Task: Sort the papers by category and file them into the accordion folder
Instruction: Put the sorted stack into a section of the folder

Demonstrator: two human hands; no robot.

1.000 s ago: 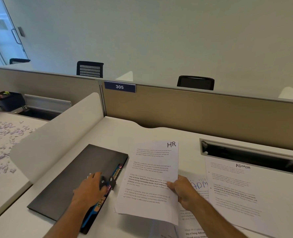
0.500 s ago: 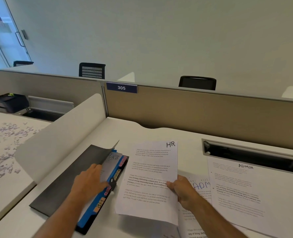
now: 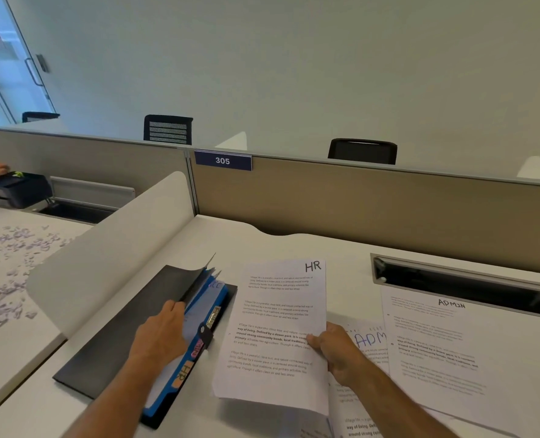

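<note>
Desk [image 3: 294, 245]: white worktop backed by a tan partition [image 3: 373, 210] carrying a blue plate marked 305 [image 3: 222, 160].
Side divider [image 3: 113, 245]: curved white panel standing just left of the folder.
Accordion folder [image 3: 117, 336]: black, lying flat on the desk at left; its front cover is lifted at the right edge, showing blue dividers [image 3: 210, 298] with tabs, one tab reading HR [image 3: 183, 372].
ADMIN sheets [image 3: 452, 349]: printed pages lying on the desk at right, one overlapping another.
HR sheet [image 3: 278, 327]: printed page marked HR at its top right corner, held tilted just right of the folder, its lower edge off the desk.
Left hand [image 3: 162, 336]: fingers curled round the edge of the black cover, lifting it off the dividers.
Right hand [image 3: 336, 346]: pinches the right edge of the HR sheet, thumb on top.
Neighbouring desk [image 3: 6, 263]: strewn with small paper scraps; a black device [image 3: 15, 189] sits at its far end.
</note>
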